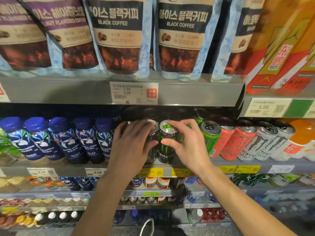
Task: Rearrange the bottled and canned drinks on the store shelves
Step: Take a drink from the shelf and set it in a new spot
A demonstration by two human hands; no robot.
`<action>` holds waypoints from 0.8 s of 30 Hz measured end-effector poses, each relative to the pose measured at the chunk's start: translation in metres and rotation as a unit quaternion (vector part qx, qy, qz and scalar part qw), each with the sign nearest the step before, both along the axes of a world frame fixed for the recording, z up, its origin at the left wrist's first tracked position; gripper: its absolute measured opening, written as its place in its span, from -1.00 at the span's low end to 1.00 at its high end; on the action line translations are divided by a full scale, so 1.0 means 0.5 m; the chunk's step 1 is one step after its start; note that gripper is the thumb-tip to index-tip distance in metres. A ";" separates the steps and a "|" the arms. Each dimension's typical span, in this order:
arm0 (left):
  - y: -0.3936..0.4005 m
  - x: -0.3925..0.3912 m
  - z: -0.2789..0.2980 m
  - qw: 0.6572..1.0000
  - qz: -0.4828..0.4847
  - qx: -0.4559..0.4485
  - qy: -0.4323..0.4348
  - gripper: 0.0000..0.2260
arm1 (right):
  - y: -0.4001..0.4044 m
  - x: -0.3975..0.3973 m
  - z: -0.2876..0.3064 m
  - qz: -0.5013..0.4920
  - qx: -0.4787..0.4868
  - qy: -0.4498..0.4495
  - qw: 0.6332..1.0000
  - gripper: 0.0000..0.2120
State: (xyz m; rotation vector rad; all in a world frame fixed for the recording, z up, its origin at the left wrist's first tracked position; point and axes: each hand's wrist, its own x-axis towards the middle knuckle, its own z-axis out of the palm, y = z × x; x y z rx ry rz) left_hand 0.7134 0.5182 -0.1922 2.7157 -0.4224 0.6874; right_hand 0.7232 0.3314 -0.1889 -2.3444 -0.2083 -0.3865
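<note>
On the middle shelf (221, 165), both hands work the front cans. My left hand (134, 143) curls round a black can (152, 150); my right hand (184, 143) grasps the green-clawed can (166, 147) beside it, thumb in front, fingers on the rim, likely to square them side by side. Cans behind sit in shadow; the left hand hides most of its can.

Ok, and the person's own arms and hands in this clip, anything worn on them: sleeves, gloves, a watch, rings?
Nothing worn shows. The left hand and right hand are bare, without gloves, and both forearms are bare as far as the frame shows; no watch, bracelet or ring on the fingers.
</note>
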 end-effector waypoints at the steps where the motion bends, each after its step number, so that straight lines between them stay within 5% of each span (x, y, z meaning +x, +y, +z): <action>1: -0.001 0.000 0.002 1.000 -0.001 0.004 0.004 -0.61 | 0.000 0.000 -0.001 -0.002 0.007 0.000 1.000 -0.36; 9: -0.003 0.000 0.011 1.000 -0.001 0.016 0.009 -0.60 | -0.016 -0.012 0.001 0.003 0.100 0.022 0.995 -0.23; 24: -0.090 -0.008 0.056 0.997 -0.065 -0.014 -0.029 -0.68 | -0.043 -0.044 -0.006 0.014 0.122 -0.024 0.992 -0.65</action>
